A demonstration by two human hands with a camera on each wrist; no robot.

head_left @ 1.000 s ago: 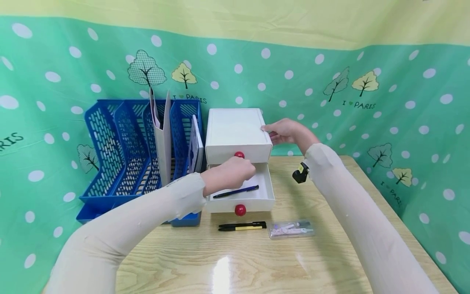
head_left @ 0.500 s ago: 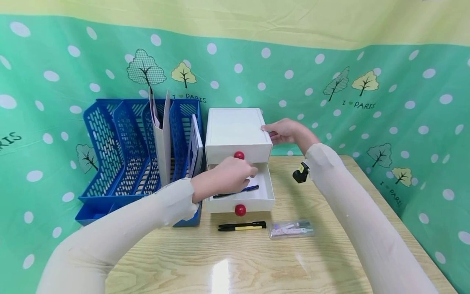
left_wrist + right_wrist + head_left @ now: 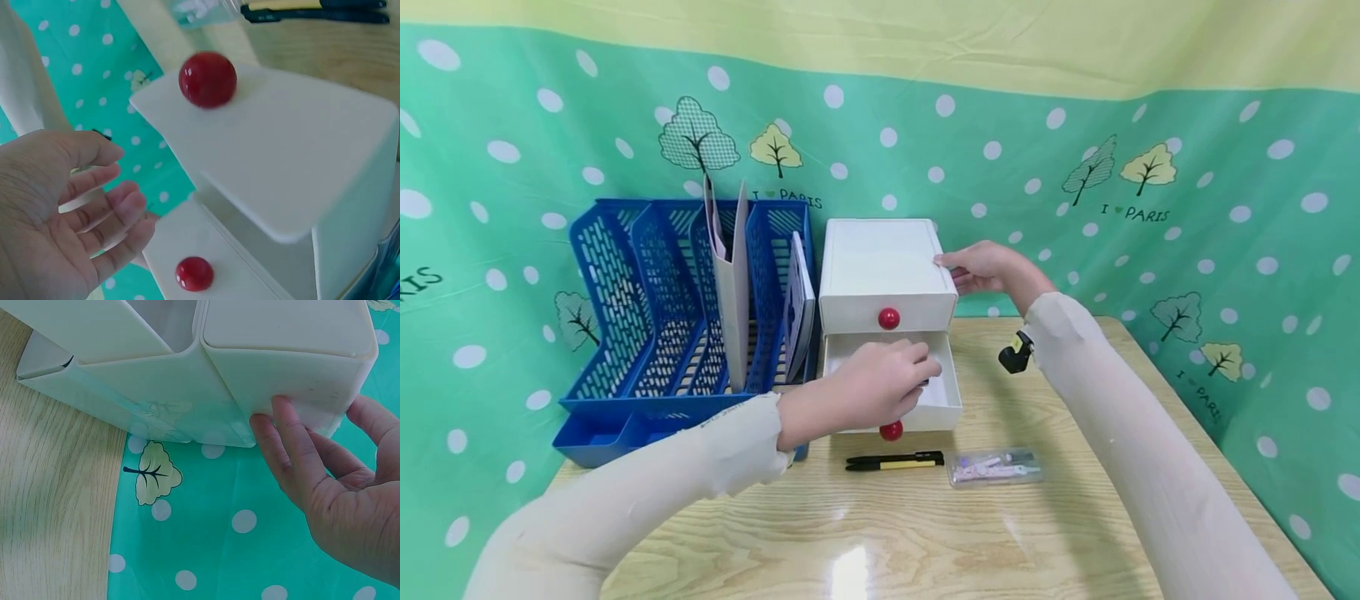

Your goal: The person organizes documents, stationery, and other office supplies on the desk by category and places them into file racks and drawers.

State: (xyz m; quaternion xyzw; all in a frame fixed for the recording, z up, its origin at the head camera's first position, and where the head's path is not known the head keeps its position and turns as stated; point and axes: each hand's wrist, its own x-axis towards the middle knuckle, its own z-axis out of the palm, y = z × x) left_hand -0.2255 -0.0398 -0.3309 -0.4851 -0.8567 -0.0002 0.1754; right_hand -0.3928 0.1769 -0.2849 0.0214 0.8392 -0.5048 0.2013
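Observation:
A white two-drawer box (image 3: 880, 258) with red knobs stands against the curtain. Its lower drawer (image 3: 949, 414) is pulled out, while the upper drawer (image 3: 850, 315) is in. Over the lower drawer hovers my left hand (image 3: 876, 385), fingers loosely bent. The left wrist view shows this hand (image 3: 75, 212) with nothing in it, beside the lower drawer's red knob (image 3: 207, 80). Most of the pen in that drawer is hidden under the hand. At the box's right side my right hand (image 3: 981, 267) rests its fingers (image 3: 297, 444) on the side wall, thumb at the top edge.
A blue file rack (image 3: 640, 333) holding a folder (image 3: 732, 308) and booklets (image 3: 800, 308) stands left of the box. On the wooden table (image 3: 760, 533) in front lie two pens (image 3: 895, 461) and a clear case (image 3: 995, 468) with small items.
My left hand has drawn back from the upper drawer's knob, moving down and toward me over the lower drawer, its fingers loosening. The right hand has stayed on the box.

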